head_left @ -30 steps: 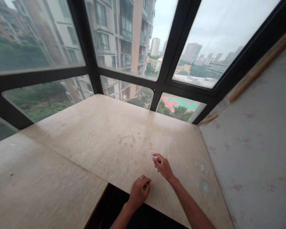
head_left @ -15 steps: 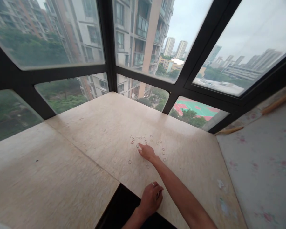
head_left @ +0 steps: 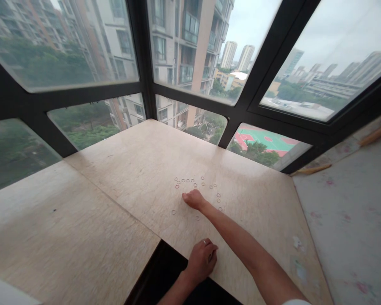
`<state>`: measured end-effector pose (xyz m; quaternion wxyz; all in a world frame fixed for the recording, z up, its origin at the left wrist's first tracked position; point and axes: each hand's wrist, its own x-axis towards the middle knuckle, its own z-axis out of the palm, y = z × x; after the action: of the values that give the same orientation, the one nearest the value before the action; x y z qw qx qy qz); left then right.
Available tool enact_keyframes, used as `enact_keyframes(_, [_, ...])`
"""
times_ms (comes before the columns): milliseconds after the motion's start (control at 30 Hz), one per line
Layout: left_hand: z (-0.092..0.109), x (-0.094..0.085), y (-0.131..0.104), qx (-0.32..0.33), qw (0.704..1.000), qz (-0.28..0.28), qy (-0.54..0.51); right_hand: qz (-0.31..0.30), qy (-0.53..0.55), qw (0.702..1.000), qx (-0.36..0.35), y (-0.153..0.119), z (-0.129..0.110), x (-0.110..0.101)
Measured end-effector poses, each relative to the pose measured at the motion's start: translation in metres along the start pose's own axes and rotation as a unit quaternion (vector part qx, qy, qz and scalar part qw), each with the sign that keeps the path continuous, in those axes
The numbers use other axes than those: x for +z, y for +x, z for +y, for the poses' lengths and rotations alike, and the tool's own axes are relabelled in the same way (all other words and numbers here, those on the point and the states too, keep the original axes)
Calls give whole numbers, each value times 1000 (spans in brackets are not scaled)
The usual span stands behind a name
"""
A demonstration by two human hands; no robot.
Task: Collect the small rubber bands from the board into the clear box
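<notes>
Several small thin rings (head_left: 183, 181) lie scattered on the pale stone-patterned surface (head_left: 120, 169), mostly in a loose curve; one is reddish (head_left: 177, 186). My right hand (head_left: 193, 199) reaches in among them with its fingers closed, thumb and fingertips together low at the surface. Whatever lies between those fingertips is hidden. Single rings lie apart, one to the left (head_left: 173, 212) and one pinkish ring (head_left: 197, 218) below the hand. Nearer to me, my left hand (head_left: 203, 260) rests curled at the surface's front edge, a finger ring on it. What its fingers hold, if anything, does not show.
Dark window frames (head_left: 149, 59) border the surface at the back. A wall with flowered paper (head_left: 352, 220) stands on the right. White scraps (head_left: 297, 242) lie near that wall. A dark gap (head_left: 160, 271) opens at the front, and a seam crosses the surface.
My right hand's stretched forefinger has drawn in, and the fingers have closed. The ring by its fingertips no longer shows. The left hand stays curled; the view has shifted slightly.
</notes>
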<state>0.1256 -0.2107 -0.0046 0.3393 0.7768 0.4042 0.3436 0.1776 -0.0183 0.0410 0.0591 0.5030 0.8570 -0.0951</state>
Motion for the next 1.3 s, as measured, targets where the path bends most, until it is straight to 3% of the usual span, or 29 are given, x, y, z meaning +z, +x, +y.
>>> enact_keyframes(167, [1,-1,1,3,1000,-1,8,45,142,988,31,-11,3,3])
enact_keyframes(300, [1,0,1,12,1000,8,8,110,307,941,87,-31,-1,7])
enact_keyframes(400, [1,1,0,15,1000,17,12,149,450,871,130,-56,-3,11])
enact_keyframes(600, [4,0,2,6,999,-5,39,215,660,695,188,-129,7,17])
enact_keyframes(700, [6,-2,4,9,998,-13,52,245,719,619,202,-172,19,20])
enact_keyframes(833, [7,-2,5,22,997,-9,68,293,757,543,216,-227,38,26])
enact_keyframes(1000, [1,4,6,32,995,2,92,364,802,428,201,-287,57,37])
enact_keyframes(1133, [0,8,9,42,993,16,112,429,766,413,242,-330,68,44])
enact_keyframes(1300, [-1,10,11,48,989,21,141,493,646,448,373,-379,92,48])
